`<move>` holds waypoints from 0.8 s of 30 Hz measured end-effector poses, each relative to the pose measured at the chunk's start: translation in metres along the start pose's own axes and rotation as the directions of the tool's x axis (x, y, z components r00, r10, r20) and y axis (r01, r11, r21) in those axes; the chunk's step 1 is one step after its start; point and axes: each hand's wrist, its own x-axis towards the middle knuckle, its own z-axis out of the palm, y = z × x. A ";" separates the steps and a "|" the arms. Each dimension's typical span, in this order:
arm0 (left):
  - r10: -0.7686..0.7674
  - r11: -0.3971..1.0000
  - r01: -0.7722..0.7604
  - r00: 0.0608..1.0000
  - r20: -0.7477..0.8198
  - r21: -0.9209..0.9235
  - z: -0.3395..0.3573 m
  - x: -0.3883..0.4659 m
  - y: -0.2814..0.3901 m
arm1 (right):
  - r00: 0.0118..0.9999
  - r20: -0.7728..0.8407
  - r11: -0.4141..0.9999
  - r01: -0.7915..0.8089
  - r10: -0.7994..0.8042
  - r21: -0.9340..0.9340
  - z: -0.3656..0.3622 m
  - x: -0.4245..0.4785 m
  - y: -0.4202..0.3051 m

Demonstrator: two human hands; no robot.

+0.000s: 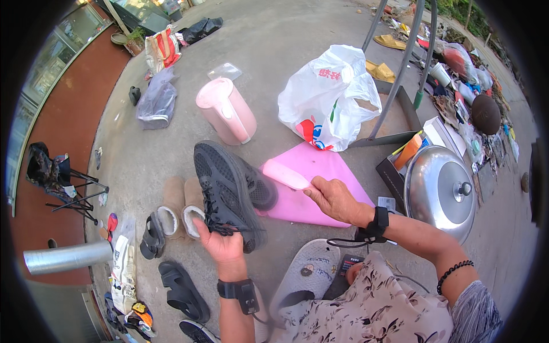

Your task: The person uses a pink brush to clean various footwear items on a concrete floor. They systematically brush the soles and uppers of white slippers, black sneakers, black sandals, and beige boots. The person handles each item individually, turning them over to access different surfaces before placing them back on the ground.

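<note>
My left hand (225, 242) grips a black lace-up sneaker (227, 188) near its heel end, holding it tilted with the toe pointing away from me. Behind it, partly covered, a second black shoe (259, 184) overlaps the edge of a pink mat (317, 171) on the concrete. In my right hand (336, 199) is a pink long-handled tool (285, 173), its underside hidden from me. Its broad end is over the mat, just right of the second shoe. Left of the sneaker stand tan fleece-lined boots (171, 206).
Beyond the shoes stand a pink electric kettle (227, 109) and a white plastic bag (330, 94). A domed metal lid (441, 188) leans at a box on the right. Black sandals (184, 289) lie to the left. A metal frame (390, 81) rises behind the bag.
</note>
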 end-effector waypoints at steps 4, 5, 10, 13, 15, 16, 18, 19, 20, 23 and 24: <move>-0.120 0.993 0.114 0.966 -0.228 -0.039 -0.007 0.003 -0.015 | 0.993 -0.099 0.977 0.085 -0.066 0.197 0.014 0.058 -0.045; -0.112 0.993 0.118 0.960 -0.257 0.008 -0.004 0.003 -0.020 | 0.991 -0.120 0.977 0.089 -0.067 0.192 0.020 0.069 -0.051; -0.117 0.991 0.135 0.924 -0.365 0.024 0.000 0.014 -0.021 | 0.993 0.005 0.988 0.113 -0.114 0.107 0.027 0.052 -0.053; -0.030 0.995 0.066 0.911 -0.412 0.073 -0.009 0.020 -0.016 | 0.977 0.192 0.990 0.067 -0.090 0.121 0.028 -0.011 -0.034; -0.006 0.998 0.035 0.892 -0.451 0.057 -0.006 0.020 -0.014 | 0.960 0.263 0.992 0.073 -0.097 0.099 0.028 -0.046 -0.016; 0.008 0.998 0.021 0.890 -0.456 0.060 -0.006 0.021 -0.011 | 0.958 0.265 0.989 0.079 -0.109 0.121 0.026 -0.056 -0.011; -0.004 0.999 0.028 0.887 -0.462 0.046 0.006 0.022 -0.014 | 0.953 0.294 0.995 0.039 -0.066 0.097 0.020 -0.055 -0.002; 0.002 0.997 0.031 0.887 -0.462 0.064 0.006 0.021 -0.014 | 0.967 0.250 0.995 0.011 -0.037 0.104 0.014 -0.041 -0.005; 0.008 0.996 0.033 0.887 -0.462 0.082 0.006 0.021 -0.014 | 0.979 0.205 0.994 -0.016 -0.007 0.111 0.009 -0.021 -0.013; 0.006 0.988 0.064 0.890 -0.455 0.137 0.006 0.019 -0.020 | 0.998 0.007 0.989 0.067 -0.069 0.131 0.012 0.033 -0.036; 0.005 0.986 0.071 0.896 -0.445 0.154 0.008 0.021 -0.021 | 0.995 -0.020 0.988 0.103 -0.101 0.114 0.020 0.043 -0.041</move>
